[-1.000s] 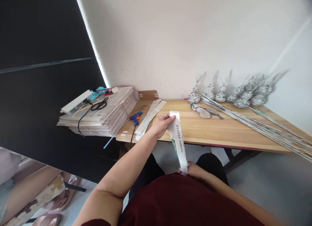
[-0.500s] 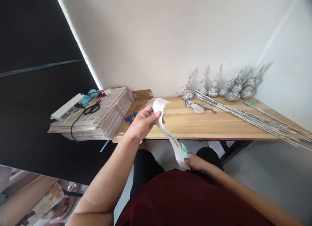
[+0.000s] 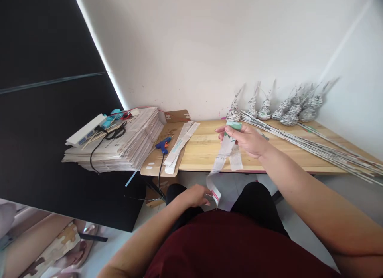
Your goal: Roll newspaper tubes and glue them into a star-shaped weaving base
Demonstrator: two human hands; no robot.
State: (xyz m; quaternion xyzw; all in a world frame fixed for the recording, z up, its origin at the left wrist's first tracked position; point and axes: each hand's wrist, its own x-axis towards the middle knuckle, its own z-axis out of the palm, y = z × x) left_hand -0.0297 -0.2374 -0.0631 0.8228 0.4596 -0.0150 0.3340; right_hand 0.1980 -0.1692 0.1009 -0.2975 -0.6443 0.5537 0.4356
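Note:
A long strip of printed newspaper (image 3: 223, 156) hangs between my two hands in front of the wooden table (image 3: 269, 156). My right hand (image 3: 247, 139) is raised over the table's front part and pinches the strip's upper end, which shows a green patch. My left hand (image 3: 197, 195) is low, near my lap, with its fingers closed on the strip's lower end. The strip bends and folds over in the middle.
A tall stack of newspapers (image 3: 125, 142) with scissors (image 3: 115, 131) and a white box on top sits at the left. A blue glue gun (image 3: 163, 144) and cut paper strips (image 3: 181, 144) lie on cardboard. Rolled paper sticks (image 3: 314, 146) and several woven paper figures (image 3: 287, 110) line the back right.
My right hand rose from my lap to above the table with one end of the strip. My left hand dropped from the table edge down to my lap with the other end.

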